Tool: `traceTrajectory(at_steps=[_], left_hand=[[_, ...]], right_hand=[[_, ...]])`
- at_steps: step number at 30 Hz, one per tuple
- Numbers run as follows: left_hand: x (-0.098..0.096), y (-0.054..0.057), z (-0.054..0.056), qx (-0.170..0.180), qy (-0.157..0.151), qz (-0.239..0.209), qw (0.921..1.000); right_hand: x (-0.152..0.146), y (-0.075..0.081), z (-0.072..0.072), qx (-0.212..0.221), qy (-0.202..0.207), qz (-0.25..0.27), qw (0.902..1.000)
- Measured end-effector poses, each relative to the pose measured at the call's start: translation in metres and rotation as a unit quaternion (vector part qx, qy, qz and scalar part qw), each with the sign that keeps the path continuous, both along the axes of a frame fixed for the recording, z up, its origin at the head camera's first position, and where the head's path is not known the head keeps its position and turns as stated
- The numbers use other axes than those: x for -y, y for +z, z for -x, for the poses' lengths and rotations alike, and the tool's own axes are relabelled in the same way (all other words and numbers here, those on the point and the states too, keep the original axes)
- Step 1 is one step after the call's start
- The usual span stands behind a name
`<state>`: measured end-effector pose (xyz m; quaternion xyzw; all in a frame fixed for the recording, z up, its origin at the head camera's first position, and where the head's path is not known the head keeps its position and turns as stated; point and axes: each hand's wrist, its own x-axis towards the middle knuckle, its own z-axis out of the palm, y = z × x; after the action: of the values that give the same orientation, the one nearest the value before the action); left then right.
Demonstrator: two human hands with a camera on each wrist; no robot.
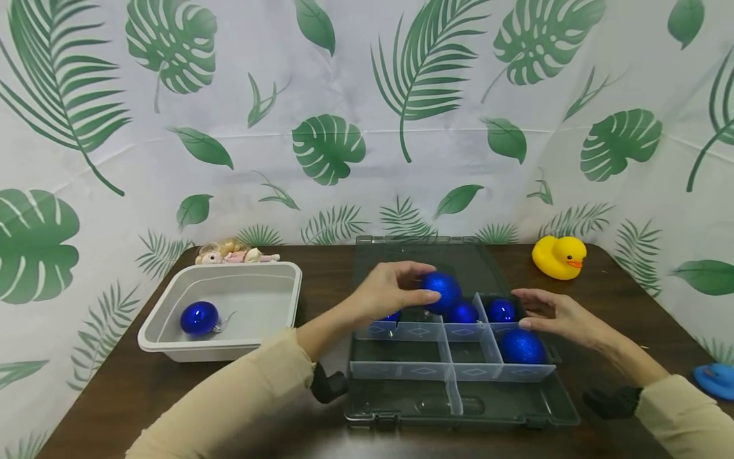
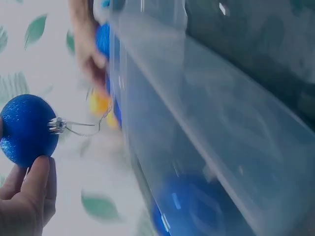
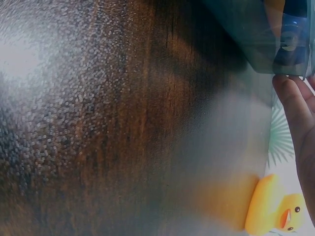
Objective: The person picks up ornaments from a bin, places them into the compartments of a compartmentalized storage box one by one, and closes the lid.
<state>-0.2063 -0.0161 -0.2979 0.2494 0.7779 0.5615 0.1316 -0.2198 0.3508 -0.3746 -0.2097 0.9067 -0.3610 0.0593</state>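
My left hand (image 1: 383, 294) pinches a glittery blue Christmas ball (image 1: 441, 292) between thumb and fingers, above the back of a divided plastic box (image 1: 401, 371). In the left wrist view the wire hook of this ball (image 2: 29, 130) points sideways from its silver cap. Several blue balls sit in the box: a glittery ball (image 1: 523, 347) at right, a shiny ball (image 1: 502, 311) behind it, a ball (image 1: 462, 313) in the middle and one partly hidden by my left hand. My right hand (image 1: 562, 319) is at the box's right side, fingers loosely bent by its edge, holding nothing.
A white tray (image 1: 150, 338) at left holds a shiny blue ball (image 1: 199, 319). A doll (image 1: 235, 254) lies behind it. A yellow rubber duck (image 1: 559, 257) stands at the back right, and a blue object (image 1: 717, 381) lies at the right edge. The box's lid (image 1: 424, 252) lies folded back.
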Motion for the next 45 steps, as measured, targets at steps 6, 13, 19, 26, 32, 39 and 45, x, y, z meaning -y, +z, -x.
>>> traceTrajectory(at_steps=[6, 13, 19, 26, 32, 39, 45], left_hand=[[-0.045, 0.002, -0.005, 0.014, -0.042, -0.010, 0.9990], [-0.056, -0.019, -0.003, 0.047, -0.048, 0.025, 0.9974], [-0.057, -0.035, -0.004, 0.061, -0.044, 0.051, 0.9958], [-0.049, -0.035, -0.010, 0.054, -0.047, 0.064, 0.9953], [-0.016, -0.022, -0.020, 0.047, -0.077, 0.012, 0.9958], [0.066, -0.014, -0.016, 0.001, -0.009, -0.017, 0.9998], [0.162, -0.024, -0.008, 0.010, 0.101, 0.042, 0.9939]], right_hand=[[0.002, 0.001, 0.002, 0.003, 0.005, 0.005, 1.0000], [-0.001, 0.000, 0.001, 0.002, 0.010, 0.010, 0.9999], [-0.003, -0.002, 0.001, -0.010, 0.017, 0.023, 0.9995], [-0.001, -0.003, 0.001, -0.003, 0.010, 0.015, 0.9998], [-0.003, -0.005, 0.000, -0.016, 0.024, 0.023, 0.9993], [-0.002, -0.002, 0.000, -0.016, 0.023, 0.025, 0.9993], [-0.003, -0.004, 0.000, -0.022, 0.023, 0.026, 0.9992]])
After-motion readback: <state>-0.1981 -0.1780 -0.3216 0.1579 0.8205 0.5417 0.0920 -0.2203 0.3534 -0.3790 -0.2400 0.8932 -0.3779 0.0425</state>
